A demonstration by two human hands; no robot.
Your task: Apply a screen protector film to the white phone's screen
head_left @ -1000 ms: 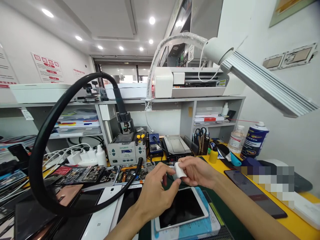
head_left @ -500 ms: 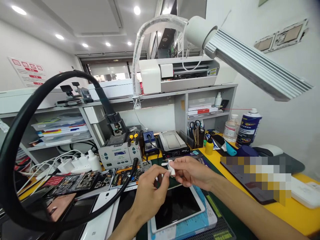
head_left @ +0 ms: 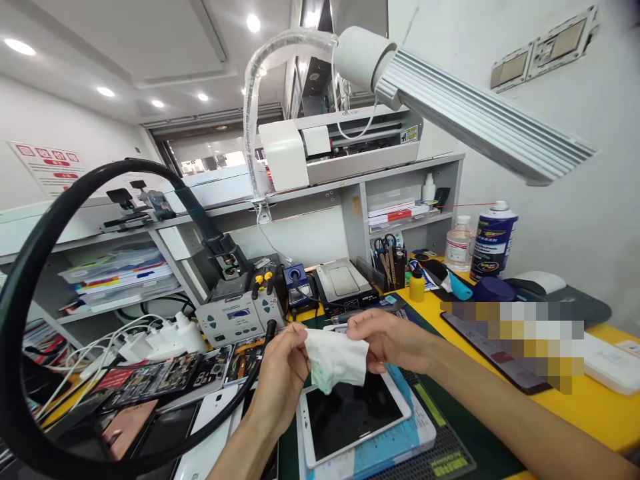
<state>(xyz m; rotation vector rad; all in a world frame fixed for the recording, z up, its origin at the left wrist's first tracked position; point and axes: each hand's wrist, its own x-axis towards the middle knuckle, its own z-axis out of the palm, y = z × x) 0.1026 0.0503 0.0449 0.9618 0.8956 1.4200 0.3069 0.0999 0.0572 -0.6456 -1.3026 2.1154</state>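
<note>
A white cloth (head_left: 337, 360) with a greenish stain hangs stretched between my two hands. My left hand (head_left: 285, 367) pinches its upper left corner, and my right hand (head_left: 393, 339) grips the upper right side. Under the cloth lies a white-framed tablet (head_left: 357, 423) with a dark screen, its upper edge partly hidden by the cloth and hands. The tablet rests on a light blue box (head_left: 417, 430), which sits over a dark mat (head_left: 460, 467).
A black flexible hose (head_left: 15, 373) loops across the left side. Behind stand a grey soldering station (head_left: 235, 320), a yellow bottle (head_left: 417, 285) and a blue spray can (head_left: 494, 241). Phones and circuit boards (head_left: 165, 380) lie at left; a dark phone (head_left: 480, 347) lies at right.
The small crumpled white piece is now spread out as a cloth between my hands. My hands have moved apart, and the camera view has shifted slightly.
</note>
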